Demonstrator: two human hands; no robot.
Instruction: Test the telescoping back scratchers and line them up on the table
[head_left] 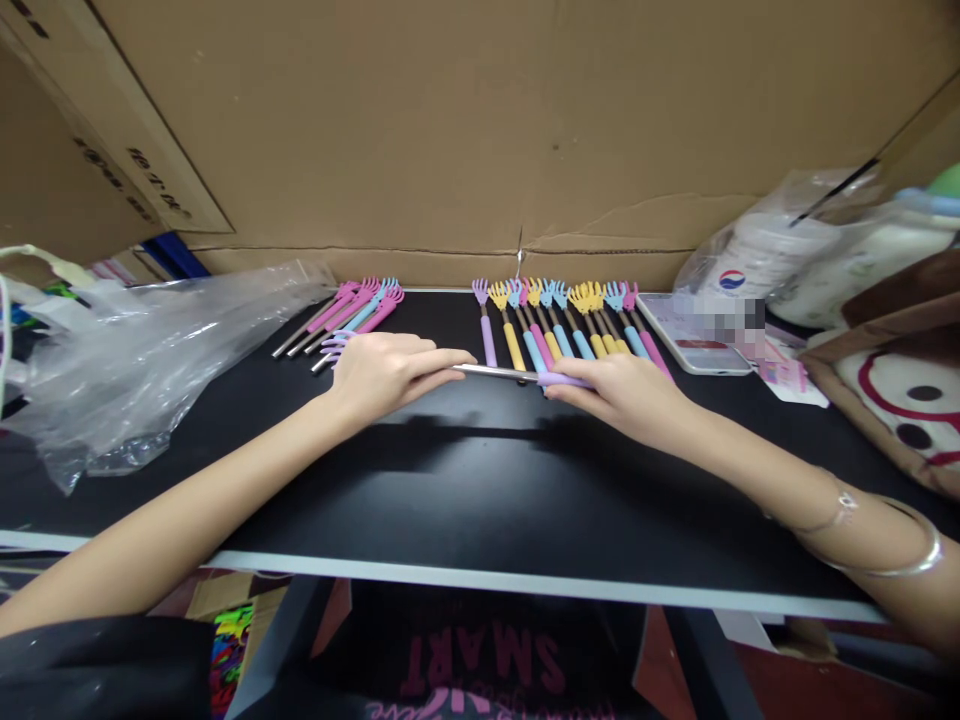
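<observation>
Between my hands, level above the table, is a purple back scratcher with a bare metal rod [499, 372]. My left hand [394, 375] is closed around its claw end, and the purple prongs stick out past the wrist side. My right hand [611, 390] pinches the purple sleeve at the other end of the rod. Behind my right hand lies a row of back scratchers [555, 335] with yellow, blue, pink and purple sleeves, claws toward the cardboard. Behind my left hand rests a smaller group of pink and blue back scratchers [352, 310], their metal ends pointing toward me.
A clear plastic bag [165, 350] lies on the left of the black table [480, 520]. To the right are a phone [686, 335], a bagged white cup [772, 260] and a brown bag [892, 350] with a cartoon face. Cardboard [480, 130] stands along the back.
</observation>
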